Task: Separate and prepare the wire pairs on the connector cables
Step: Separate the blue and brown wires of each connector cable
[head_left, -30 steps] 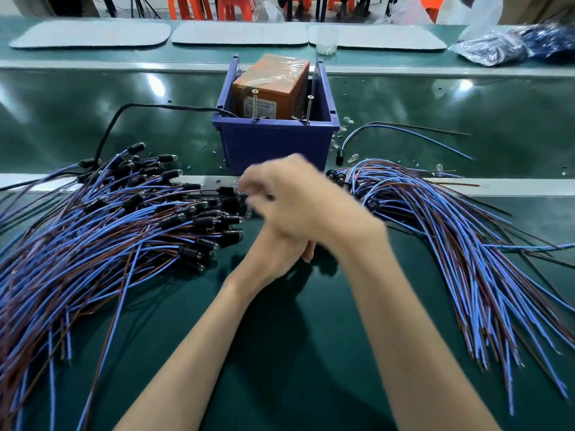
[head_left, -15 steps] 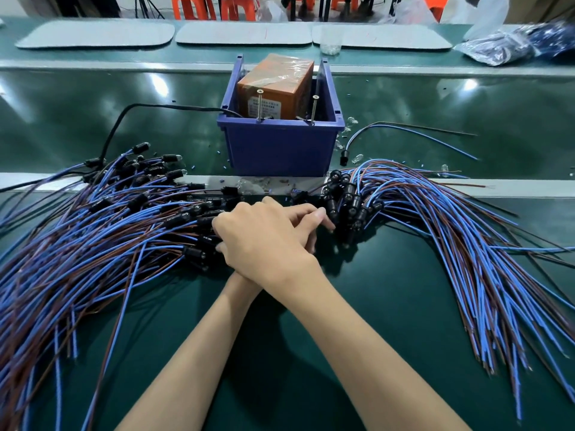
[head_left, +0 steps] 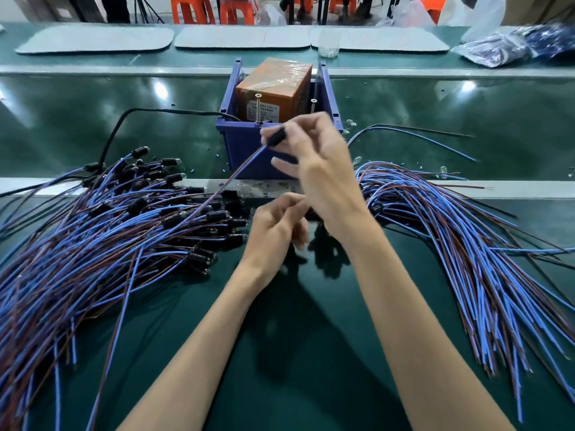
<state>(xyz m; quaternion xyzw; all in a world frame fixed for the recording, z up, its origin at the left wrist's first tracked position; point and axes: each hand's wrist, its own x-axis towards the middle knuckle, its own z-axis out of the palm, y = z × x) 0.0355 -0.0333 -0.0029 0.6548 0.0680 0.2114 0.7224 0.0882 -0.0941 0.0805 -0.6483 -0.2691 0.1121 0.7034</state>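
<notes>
Above the bench (head_left: 295,353), my right hand (head_left: 323,172) pinches one connector cable (head_left: 276,137) in its fingers; my left hand (head_left: 273,225) curls its fingers, grip unclear. Left pile (head_left: 93,244) and right pile (head_left: 460,250) suggest plenty remains.

Right hand (head_left: 322,172) pinches a cable (head_left: 275,138) aloft; left hand (head_left: 275,227) curls below.

Cable pile (head_left: 109,231) lying on table (head_left: 295,337) at left, second pile (head_left: 466,244) lying at right. Bin (head_left: 245,150) standing between them, farther back, box (head_left: 273,88) sitting in it. Right hand (head_left: 320,169) holding single cable (head_left: 277,136) up before bin, above left hand (head_left: 273,225). Mats (head_left: 93,40) lying along far edge, bag (head_left: 497,48) lying far right.
</notes>
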